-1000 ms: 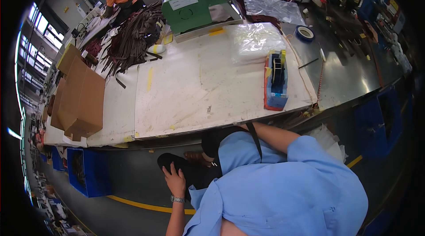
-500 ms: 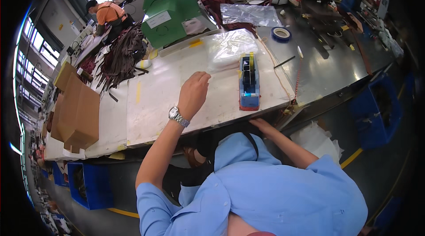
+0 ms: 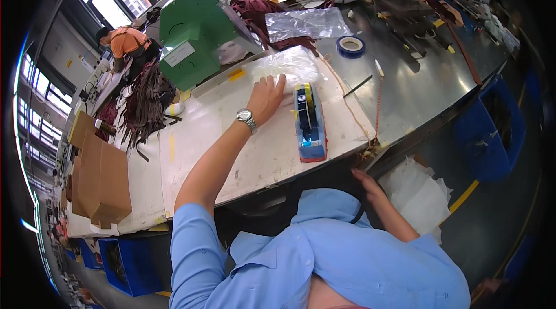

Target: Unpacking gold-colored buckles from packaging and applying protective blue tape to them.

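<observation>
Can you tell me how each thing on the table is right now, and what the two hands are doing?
Left hand: open, flat on the plastic bag.
Plastic bag: lying crumpled on the table.
Tape dispenser: upright, untouched.
Tape roll: lying flat.
Right hand: open, below the table edge, holding nothing.
Cardboard box: folded flat.

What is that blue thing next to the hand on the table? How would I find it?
Start at the big green machine cover at the back of the pale worktable. Come forward to the left hand with the wristwatch, resting on a clear plastic bag. Just right of it stands a tape dispenser, the only long blue block with a red base.
</observation>
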`<state>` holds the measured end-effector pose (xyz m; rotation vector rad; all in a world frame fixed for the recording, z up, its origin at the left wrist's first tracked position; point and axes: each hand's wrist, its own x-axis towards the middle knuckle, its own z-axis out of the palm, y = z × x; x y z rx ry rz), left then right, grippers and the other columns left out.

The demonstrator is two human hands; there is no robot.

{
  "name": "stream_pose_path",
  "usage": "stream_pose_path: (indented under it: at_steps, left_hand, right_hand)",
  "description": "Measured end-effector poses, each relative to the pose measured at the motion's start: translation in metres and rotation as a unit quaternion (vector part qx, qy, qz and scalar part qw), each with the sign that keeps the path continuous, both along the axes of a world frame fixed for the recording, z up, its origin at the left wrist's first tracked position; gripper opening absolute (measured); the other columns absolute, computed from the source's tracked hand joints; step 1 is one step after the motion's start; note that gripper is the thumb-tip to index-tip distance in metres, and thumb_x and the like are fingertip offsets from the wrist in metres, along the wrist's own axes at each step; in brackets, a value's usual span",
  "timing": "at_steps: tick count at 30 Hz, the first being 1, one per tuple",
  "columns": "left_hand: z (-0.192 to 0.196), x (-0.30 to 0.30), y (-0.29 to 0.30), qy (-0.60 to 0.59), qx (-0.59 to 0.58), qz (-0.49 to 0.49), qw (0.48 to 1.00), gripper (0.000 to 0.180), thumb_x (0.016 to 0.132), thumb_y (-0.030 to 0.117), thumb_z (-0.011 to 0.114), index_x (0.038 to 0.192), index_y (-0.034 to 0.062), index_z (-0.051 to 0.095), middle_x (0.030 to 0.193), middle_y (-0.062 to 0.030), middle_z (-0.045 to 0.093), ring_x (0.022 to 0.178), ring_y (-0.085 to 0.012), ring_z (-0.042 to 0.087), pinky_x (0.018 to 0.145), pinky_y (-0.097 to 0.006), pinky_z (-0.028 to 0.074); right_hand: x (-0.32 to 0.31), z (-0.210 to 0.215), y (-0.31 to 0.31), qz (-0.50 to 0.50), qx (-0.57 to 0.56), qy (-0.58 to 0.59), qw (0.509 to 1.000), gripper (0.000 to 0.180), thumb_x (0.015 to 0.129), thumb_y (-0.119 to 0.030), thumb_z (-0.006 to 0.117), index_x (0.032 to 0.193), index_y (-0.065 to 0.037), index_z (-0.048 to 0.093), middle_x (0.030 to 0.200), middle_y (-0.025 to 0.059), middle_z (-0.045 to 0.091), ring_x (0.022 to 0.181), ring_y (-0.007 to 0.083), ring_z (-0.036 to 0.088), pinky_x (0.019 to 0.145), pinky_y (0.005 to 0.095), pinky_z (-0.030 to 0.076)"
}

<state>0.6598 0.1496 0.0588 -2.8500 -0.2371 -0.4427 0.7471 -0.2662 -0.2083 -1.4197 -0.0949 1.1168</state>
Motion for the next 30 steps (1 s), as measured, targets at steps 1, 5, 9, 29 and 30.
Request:
stream_pose_path:
  at_steps: [1,5,9,29,30]
  left_hand:
    - [0.003,0.009,-0.009,0.016,-0.004,0.043,0.999,0.06,0.092,0.021,0.078,0.145,0.0059,0.056,0.126,-0.0203,0.064,0.115,-0.0378,0.063,0.089,-0.049,0.055]
    - [0.002,0.037,-0.021,-0.054,0.016,0.103,0.993,0.054,0.088,0.017,0.075,0.139,0.006,0.059,0.113,-0.0156,0.067,0.11,-0.0349,0.065,0.082,-0.05,0.054]
    - [0.005,0.058,0.009,-0.131,-0.007,0.123,0.984,0.034,0.081,0.011,0.075,0.114,0.0068,0.066,0.108,-0.0133,0.07,0.11,-0.0334,0.066,0.083,-0.052,0.053]
    - [0.017,-0.365,-0.094,-0.169,-0.163,0.198,0.952,0.032,0.072,-0.012,0.064,0.099,0.0035,0.055,0.104,-0.0158,0.06,0.107,-0.0391,0.058,0.095,-0.047,0.048]
    - [0.017,-0.37,-0.091,-0.176,-0.153,0.205,0.95,0.03,0.074,-0.011,0.064,0.098,0.0038,0.056,0.106,-0.0153,0.061,0.11,-0.0387,0.058,0.097,-0.047,0.049]
  right_hand:
    - [-0.01,-0.005,-0.001,-0.004,-0.004,0.007,1.0,0.049,0.105,-0.041,0.072,0.145,-0.012,0.068,0.136,0.0025,0.072,0.121,0.016,0.064,0.106,0.0315,0.048]
    - [-0.017,-0.014,0.013,-0.087,-0.019,0.096,0.991,0.044,0.107,-0.038,0.066,0.14,-0.011,0.072,0.132,0.0055,0.075,0.117,0.019,0.069,0.102,0.0346,0.053]
    - [0.006,-0.032,0.011,-0.028,-0.016,0.06,0.998,0.044,0.108,-0.035,0.064,0.14,-0.006,0.07,0.136,0.0087,0.073,0.121,0.0181,0.068,0.105,0.0328,0.052]
    - [-0.158,0.307,0.165,0.347,0.301,-0.567,0.683,0.039,0.094,0.001,0.071,0.133,-0.003,0.069,0.138,0.0179,0.067,0.127,0.0384,0.065,0.108,0.0436,0.054]
    - [-0.165,0.299,0.197,0.325,0.319,-0.611,0.647,0.041,0.093,0.0,0.072,0.134,-0.003,0.067,0.14,0.0188,0.065,0.129,0.0401,0.063,0.109,0.0455,0.053]
